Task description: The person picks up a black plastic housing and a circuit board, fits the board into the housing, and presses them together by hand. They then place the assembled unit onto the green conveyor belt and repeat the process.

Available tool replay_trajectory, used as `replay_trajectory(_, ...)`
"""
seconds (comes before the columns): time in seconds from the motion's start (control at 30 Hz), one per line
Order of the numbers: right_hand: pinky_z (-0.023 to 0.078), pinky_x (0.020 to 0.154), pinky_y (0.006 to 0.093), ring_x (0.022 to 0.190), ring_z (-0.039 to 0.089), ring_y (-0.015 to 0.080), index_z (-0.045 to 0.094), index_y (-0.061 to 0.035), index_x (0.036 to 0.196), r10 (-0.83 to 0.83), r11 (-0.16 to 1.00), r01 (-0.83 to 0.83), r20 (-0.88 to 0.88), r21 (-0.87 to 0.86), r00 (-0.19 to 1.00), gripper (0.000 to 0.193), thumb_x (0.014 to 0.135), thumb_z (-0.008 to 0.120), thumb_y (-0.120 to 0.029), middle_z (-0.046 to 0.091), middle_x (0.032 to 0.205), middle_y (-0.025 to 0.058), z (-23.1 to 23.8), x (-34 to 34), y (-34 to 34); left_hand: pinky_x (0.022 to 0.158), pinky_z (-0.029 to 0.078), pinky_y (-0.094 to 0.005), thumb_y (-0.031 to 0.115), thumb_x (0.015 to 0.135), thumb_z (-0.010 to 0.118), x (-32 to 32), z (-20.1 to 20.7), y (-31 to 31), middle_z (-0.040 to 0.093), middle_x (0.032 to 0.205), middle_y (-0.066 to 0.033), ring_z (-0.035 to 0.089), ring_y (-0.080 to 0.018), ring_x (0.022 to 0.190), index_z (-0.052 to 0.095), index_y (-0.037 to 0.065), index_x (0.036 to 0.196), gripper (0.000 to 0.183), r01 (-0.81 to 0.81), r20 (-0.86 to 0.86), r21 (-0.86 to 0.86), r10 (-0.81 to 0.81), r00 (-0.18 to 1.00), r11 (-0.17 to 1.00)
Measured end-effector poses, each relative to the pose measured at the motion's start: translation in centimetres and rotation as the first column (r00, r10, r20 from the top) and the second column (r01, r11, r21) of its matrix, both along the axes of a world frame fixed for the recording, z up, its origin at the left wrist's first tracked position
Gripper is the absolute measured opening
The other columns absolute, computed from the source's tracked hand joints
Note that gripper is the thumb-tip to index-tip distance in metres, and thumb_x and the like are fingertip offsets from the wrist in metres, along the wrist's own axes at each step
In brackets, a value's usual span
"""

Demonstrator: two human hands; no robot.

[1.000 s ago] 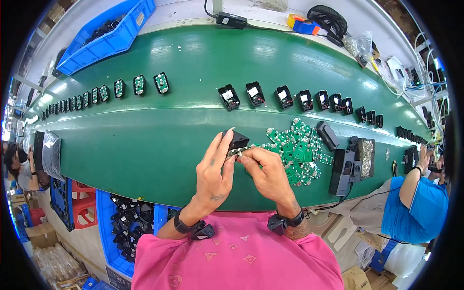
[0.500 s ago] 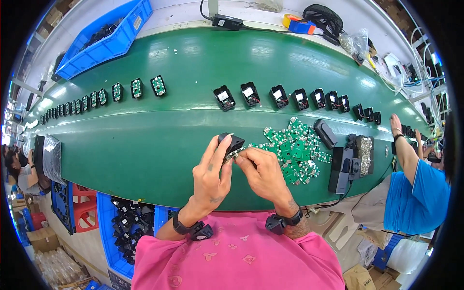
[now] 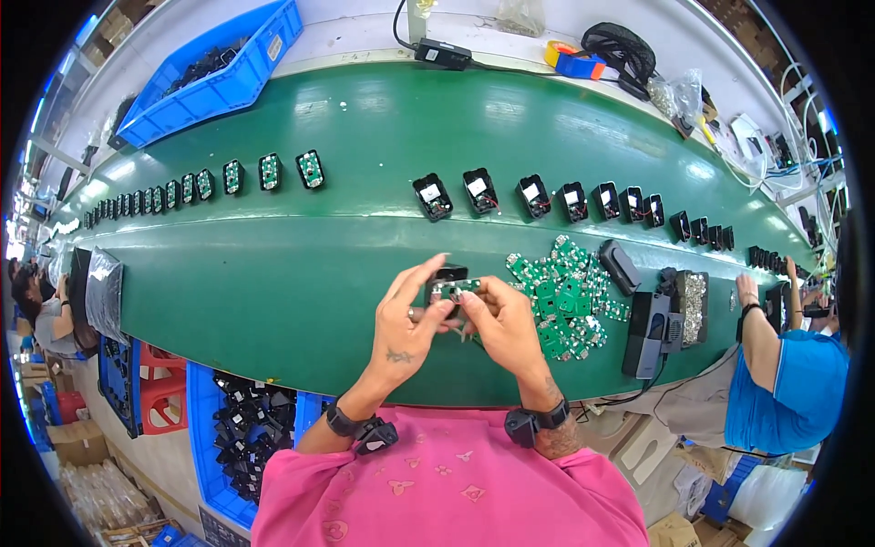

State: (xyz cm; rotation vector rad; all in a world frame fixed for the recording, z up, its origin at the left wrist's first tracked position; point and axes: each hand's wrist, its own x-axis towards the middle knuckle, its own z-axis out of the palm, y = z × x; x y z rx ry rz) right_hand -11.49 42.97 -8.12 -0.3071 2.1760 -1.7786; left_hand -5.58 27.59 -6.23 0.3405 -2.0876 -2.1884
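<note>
The circuit board (image 3: 466,286) now turns its face up from edge-on, over the black housing (image 3: 452,272) above the table (image 3: 273,301), so we judge the two are being lined up. Our right hand (image 3: 504,326) pinches the board's end; our left hand (image 3: 406,321) grips the housing, fingers extended.

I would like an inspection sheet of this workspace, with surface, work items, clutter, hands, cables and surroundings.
Surface: green bench, few pale specks.
Work items: black housing and green circuit board, held together; loose boards piled to the right; two rows of housings beyond.
Clutter: blue-and-orange object at the back; blue bin at back left.
Hands: left hand holds the housing, right hand the board.
Cables: black cable along the back.
Surroundings: co-worker in blue at right.
</note>
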Motion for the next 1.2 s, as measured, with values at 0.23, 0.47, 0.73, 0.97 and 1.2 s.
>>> replay_trajectory(0.23,0.047,0.05,0.0227,0.058,0.06,0.0074,0.062,0.0045,0.091,-0.014,0.894,0.092,0.178,-0.439,0.984,0.01,0.093,0.068,-0.004,0.064,0.075,0.0037,0.6,0.4,-0.1,0.078,0.064,-0.028,-0.017,0.079,0.061,-0.6,-0.3,-0.1,0.05,0.132,-0.0105,0.07,-0.0197,0.094,0.051,0.0,0.135,0.059,-0.026,-0.13,-0.194,0.001,0.991,0.981)
replay_trajectory(0.47,0.036,0.047,0.0217,0.054,0.048,0.0043,0.059,-0.0016,0.074,0.017,0.969,0.012,0.116,-0.246,0.993,0.028,0.098,0.062,-0.014,0.055,0.063,-0.0021,1.3,-0.1,1.1,0.061,0.059,-0.0221,-0.016,0.075,0.064,-1.1,0.5,0.4,0.054,0.133,-0.0151,0.07,-0.0135,0.082,0.058,0.005,0.13,0.06,-0.005,-0.096,-0.307,-0.026,0.995,0.952)
replay_trajectory(0.73,0.031,0.047,0.0254,0.054,0.041,0.004,0.062,0.0001,0.076,0.2,0.98,-0.2,-0.057,0.007,0.978,0.026,0.096,0.066,-0.016,0.051,0.06,-0.0034,2.6,-0.8,1.6,0.077,0.059,-0.0354,-0.011,0.08,0.064,-1.7,-1.9,1.3,0.064,0.121,-0.0184,0.069,-0.0257,0.097,0.063,0.009,0.126,0.05,-0.218,-0.371,-0.499,0.02,0.928,0.839)
replay_trajectory(0.97,0.031,0.045,0.03,0.049,0.04,0.008,0.066,0.0015,0.079,0.079,0.996,-0.07,-0.199,0.05,0.977,0.027,0.095,0.068,-0.02,0.048,0.053,0.0043,3.1,-1.1,1.1,0.078,0.056,-0.0317,-0.012,0.083,0.057,-1.8,-0.5,1.3,0.069,0.109,-0.0171,0.07,-0.0215,0.089,0.062,0.005,0.128,0.048,-0.234,-0.305,-0.4,0.112,0.946,0.886)
replay_trajectory(1.2,0.031,0.045,0.0295,0.048,0.041,0.0082,0.066,0.0014,0.074,-0.004,0.998,0.015,-0.194,0.059,0.981,0.027,0.092,0.071,-0.018,0.051,0.053,0.0032,3.0,-1.0,0.8,0.063,0.054,-0.0239,-0.01,0.088,0.054,-1.6,0.1,0.7,0.067,0.111,-0.0123,0.068,-0.0095,0.072,0.053,0.003,0.136,0.049,0.027,-0.176,-0.045,-0.035,0.984,0.999)
